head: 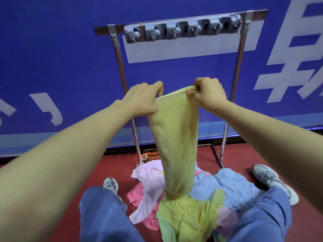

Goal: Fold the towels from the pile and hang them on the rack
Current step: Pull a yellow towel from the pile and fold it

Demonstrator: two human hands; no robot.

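While both of your hands pinch the top edge of the yellow towel point(174, 137), use the moment to get the fold square. Your left hand point(142, 99) has its fingers curled over the edge at the cloth's ten o'clock corner. Your right hand point(208, 93) grips the bunched edge between thumb and fingers at the two o'clock corner. The towel hangs from them in a narrow, gathered strip. Its lower end rests on the pile point(190, 217) at six o'clock, between your knees, so it is not yet clear of the other towels.

The step in hand looks like opening the towel out before folding it. Raise both hands together until the lower end leaves the pile, or it may drag a pink or blue towel up with it. Then draw your hands apart, left towards nine o'clock and right towards three, to pull the gather out of the top edge. Slide your pinches outward until each sits on a true corner. A fold begun on a bunched edge will probably come out crooked.

The rack point(239, 67) stands at twelve o'clock, just beyond your hands, with its top bar well above them. A grey strip of hooks point(181, 29) runs along that bar, and no towel hangs there yet. Keep the fold narrow enough to sit between the two posts. An orange cloth point(152, 156) lies by the foot of the left post; don't snag it.
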